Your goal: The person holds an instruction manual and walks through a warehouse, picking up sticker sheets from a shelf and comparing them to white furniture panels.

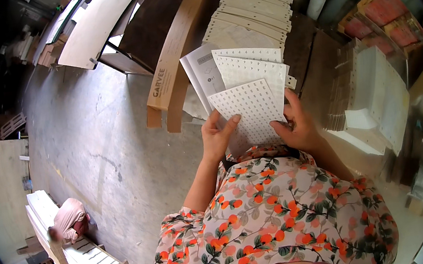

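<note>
My left hand (pixel 217 136) is closed on the left edge of a white sticker sheet (pixel 251 108) covered with rows of small printed marks, its thumb lying on the front. Against the lower right edge of that sheet, my right hand (pixel 297 124) is closed, thumb in front. Fanned out behind are more white sticker sheets (pixel 277 71) with similar rows. A white instruction leaflet (pixel 207 74) with a printed drawing shows at the upper left of the fan; I cannot tell whether it is held or resting. The fingers behind the sheets are mostly hidden.
Beyond my hands lie stacked white perforated panels (pixel 254 8), beside a long open cardboard box (pixel 173 57). White boards (pixel 386 94) stand at right, near red-filled boxes (pixel 384 8). A curved-top table (pixel 98 24) is at far left. Another person (pixel 70 220) bends over boards at lower left.
</note>
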Demonstrator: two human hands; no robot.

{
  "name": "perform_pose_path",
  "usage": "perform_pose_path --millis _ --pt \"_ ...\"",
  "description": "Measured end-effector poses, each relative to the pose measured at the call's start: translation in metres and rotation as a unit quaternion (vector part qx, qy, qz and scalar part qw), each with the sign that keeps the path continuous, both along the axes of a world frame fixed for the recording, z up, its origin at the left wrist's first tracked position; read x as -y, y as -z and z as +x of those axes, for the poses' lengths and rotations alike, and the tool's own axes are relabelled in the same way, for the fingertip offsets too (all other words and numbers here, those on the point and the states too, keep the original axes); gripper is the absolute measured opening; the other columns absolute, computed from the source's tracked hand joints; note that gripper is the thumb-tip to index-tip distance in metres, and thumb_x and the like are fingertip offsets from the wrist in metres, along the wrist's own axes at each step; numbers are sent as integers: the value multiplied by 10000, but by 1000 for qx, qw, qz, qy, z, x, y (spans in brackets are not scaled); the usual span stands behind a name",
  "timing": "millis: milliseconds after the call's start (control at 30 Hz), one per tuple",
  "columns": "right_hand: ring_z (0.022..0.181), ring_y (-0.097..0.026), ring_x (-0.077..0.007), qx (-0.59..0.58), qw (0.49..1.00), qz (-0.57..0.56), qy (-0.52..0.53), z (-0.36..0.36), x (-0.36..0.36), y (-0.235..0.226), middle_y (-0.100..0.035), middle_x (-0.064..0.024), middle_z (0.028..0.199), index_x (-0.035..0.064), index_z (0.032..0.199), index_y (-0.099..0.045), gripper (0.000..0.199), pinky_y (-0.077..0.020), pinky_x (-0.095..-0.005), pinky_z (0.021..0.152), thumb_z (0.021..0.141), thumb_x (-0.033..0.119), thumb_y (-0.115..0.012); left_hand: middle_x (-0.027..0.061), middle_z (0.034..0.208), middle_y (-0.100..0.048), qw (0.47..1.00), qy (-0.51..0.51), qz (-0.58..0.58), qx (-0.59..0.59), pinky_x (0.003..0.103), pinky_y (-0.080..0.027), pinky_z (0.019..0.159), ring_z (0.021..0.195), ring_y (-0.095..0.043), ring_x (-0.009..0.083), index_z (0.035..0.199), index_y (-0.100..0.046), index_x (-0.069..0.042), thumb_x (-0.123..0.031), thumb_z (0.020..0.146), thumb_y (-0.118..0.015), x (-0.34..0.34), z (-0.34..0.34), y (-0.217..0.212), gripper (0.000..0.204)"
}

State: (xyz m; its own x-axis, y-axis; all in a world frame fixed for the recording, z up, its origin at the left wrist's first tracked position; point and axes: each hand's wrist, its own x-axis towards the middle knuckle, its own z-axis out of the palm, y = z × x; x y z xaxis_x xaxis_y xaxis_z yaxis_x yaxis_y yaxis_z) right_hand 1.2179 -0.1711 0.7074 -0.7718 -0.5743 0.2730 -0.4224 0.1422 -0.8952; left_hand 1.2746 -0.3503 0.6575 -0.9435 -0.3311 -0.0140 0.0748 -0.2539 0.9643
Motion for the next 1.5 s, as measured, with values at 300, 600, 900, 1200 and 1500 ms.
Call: perform_pose_path --millis 300,600,900,1200,1500 --pt "863 -519 -160 141 986 -88 19 7 5 -4 -541 -145 950 43 1268 -55 738 -397 -276 746 709 -15 -533 -8 794 -568 996 -29 78 34 184 -390 630 706 -477 40 851 -591 -3 -102 766 -551 2 6 18 136" --pt "834 -504 -130 258 948 -153 110 -23 9 9 -517 -99 982 -25 1173 -318 447 -393 -241 718 791 131 -488 -27 716 -560 994 -12 96 50 166 -372 566 629 -458 26 796 -594 0 -96 762 -553 -1 2 25 110" --pt "711 -510 -158 142 831 415 343 -68 -159 196 -559 -96 833 -26 950 -515 281 -402 -296 599 746 167 -514 16 790 -570 963 -177 96 182 189 -387 610 679 -497 69 861 -575 22 -56 733 -551 69 38 120 153" --pt "728 -483 -162 426 782 183 417 -71 -180 256 -530 -93 835 -31 940 -509 263 -392 -293 621 743 143 -506 10 717 -534 894 -215 -62 387 192 -368 598 646 -455 75 833 -556 40 -73 760 -500 89 137 137 146" --pt "771 -498 -203 488 695 10 529 -100 -202 328 -524 -119 863 -38 991 -471 302 -403 -294 656 722 97 -483 27 752 -562 877 -159 -44 451 189 -383 595 645 -489 76 841 -565 26 -100 765 -524 20 138 92 153"
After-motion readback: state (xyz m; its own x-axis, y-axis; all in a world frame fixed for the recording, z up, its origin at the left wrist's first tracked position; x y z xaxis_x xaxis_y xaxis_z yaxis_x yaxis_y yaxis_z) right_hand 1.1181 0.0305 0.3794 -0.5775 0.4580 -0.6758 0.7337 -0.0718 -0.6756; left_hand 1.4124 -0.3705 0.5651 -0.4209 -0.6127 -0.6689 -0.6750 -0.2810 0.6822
